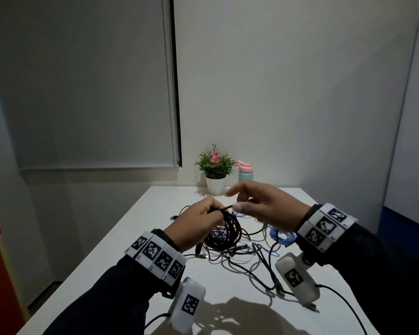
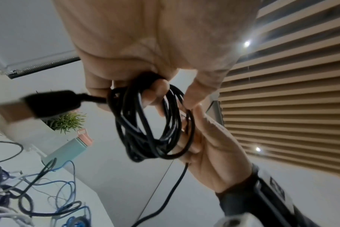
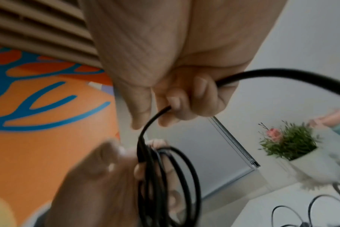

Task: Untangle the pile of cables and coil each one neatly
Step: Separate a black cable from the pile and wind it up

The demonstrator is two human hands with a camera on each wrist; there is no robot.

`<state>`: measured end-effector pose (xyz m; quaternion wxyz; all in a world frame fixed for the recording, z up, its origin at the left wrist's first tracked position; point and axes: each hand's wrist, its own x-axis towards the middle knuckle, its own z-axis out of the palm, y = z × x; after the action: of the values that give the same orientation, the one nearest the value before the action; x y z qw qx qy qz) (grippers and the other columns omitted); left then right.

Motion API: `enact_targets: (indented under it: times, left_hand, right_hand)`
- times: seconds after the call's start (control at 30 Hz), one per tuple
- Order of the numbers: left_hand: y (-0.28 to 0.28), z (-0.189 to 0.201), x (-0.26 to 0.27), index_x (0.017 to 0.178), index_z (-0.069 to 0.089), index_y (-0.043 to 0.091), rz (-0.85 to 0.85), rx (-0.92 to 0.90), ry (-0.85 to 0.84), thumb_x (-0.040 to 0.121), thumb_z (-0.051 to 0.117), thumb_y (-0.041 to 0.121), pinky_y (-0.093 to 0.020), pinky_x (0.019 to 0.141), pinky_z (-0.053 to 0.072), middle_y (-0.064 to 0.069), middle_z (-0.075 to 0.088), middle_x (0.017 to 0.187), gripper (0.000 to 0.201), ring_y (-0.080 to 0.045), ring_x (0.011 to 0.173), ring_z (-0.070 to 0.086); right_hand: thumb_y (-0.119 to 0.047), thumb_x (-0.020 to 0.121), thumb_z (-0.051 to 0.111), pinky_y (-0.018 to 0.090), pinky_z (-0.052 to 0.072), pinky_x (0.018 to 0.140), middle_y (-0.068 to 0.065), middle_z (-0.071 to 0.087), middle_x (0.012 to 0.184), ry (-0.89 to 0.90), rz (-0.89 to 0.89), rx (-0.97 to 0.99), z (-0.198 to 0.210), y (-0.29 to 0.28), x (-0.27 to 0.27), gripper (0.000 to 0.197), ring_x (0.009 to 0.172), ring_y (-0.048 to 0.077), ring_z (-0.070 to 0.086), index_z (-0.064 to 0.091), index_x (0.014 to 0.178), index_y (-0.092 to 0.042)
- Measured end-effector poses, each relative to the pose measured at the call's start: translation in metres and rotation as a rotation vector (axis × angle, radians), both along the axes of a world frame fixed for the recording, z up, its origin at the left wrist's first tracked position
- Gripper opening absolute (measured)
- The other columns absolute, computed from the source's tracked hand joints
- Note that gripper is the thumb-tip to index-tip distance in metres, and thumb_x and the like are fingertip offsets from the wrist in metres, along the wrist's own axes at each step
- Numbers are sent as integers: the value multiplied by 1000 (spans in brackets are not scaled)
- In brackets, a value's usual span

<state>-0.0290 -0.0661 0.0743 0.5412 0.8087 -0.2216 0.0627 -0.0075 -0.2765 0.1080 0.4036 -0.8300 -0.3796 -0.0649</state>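
My left hand grips a black cable coil of several loops, held above the table. In the left wrist view the fingers curl through the coil, and a USB plug sticks out to the left. My right hand is just right of the coil, index finger stretched out. In the right wrist view its other fingers curl round the black cable's free strand, which runs down into the coil. Below the hands lies the tangled pile of black, white, purple and blue cables.
A potted plant and a teal bottle with a pink lid stand at the far edge of the white table. Loose black strands trail toward the near right edge. Walls close in behind and on the right.
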Motion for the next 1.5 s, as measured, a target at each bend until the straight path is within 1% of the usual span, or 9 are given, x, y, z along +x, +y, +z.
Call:
enact_targets:
  times: [0.13, 0.4, 0.53, 0.6, 0.77, 0.93, 1.23, 1.37, 1.5]
  left_hand:
    - [-4, -6, -5, 86, 52, 18, -9, 38, -139, 91, 53, -2, -19, 54, 41, 4, 52, 69, 21, -2, 54, 45]
    - [-12, -12, 4, 99, 56, 29, 50, -71, -231, 90, 55, 12, -38, 67, 54, 4, 63, 81, 19, -14, 70, 58]
    - [-10, -14, 16, 89, 54, 26, 233, 1, -229, 95, 56, 13, -35, 66, 55, 1, 63, 83, 14, -18, 76, 59]
    - [-9, -14, 23, 89, 52, 27, 344, 13, -200, 96, 57, 17, -40, 69, 53, 3, 62, 82, 12, -19, 77, 58]
    - [-16, -16, 26, 88, 54, 21, 404, -70, -75, 91, 56, 16, -40, 73, 52, -1, 64, 87, 6, -23, 82, 61]
    - [-22, -12, 20, 73, 47, 8, 176, -552, 197, 81, 55, -3, -35, 61, 43, -6, 52, 61, 15, -24, 62, 51]
    - [-4, -21, 5, 86, 46, 7, -61, -589, 301, 99, 46, 4, -27, 60, 42, -1, 41, 56, 13, -18, 53, 46]
    - [-8, -21, 5, 81, 40, 12, 13, -474, 233, 107, 42, 26, -26, 54, 34, 1, 36, 53, 29, -15, 49, 38]
    - [-4, -20, 6, 89, 47, 8, -7, -343, 204, 106, 39, 12, -31, 60, 40, 0, 48, 54, 18, -16, 52, 44]
  right_hand:
    - [-13, 93, 66, 21, 33, 47, -11, 56, 62, 188, 18, 265, -4, -2, 6, 5, 51, 7, 39, 67, 95, -9]
    - [-13, 96, 61, 21, 35, 45, 1, 56, 54, 404, -51, 149, -18, 10, 5, 14, 45, 9, 45, 71, 86, -12]
    - [-20, 92, 65, 21, 48, 73, -7, 69, 83, -46, -349, -40, -10, 16, -3, 8, 72, 3, 60, 73, 95, -18]
    - [-22, 88, 68, 13, 40, 65, -11, 62, 79, -336, -372, 47, -6, 23, -15, 4, 70, -1, 53, 71, 87, -20]
    - [-27, 92, 58, 33, 47, 71, 2, 61, 84, -421, -253, -446, -7, 43, -30, 20, 79, 20, 59, 76, 93, -19]
    - [-39, 96, 53, 35, 50, 72, -3, 43, 90, -423, -452, -438, -17, 44, -29, 24, 86, 23, 58, 72, 104, -27]
    - [-24, 81, 67, 21, 39, 56, 0, 62, 63, 173, -387, -123, -16, 47, -21, 16, 61, 8, 51, 74, 73, -12]
    - [-27, 73, 69, 31, 37, 69, 9, 68, 78, 414, -354, 101, -33, 51, -21, 20, 71, 14, 51, 73, 76, -8]
    - [-26, 74, 62, 26, 24, 51, -1, 47, 58, 637, -384, 353, -34, 50, -19, 15, 52, 12, 33, 57, 64, -15]
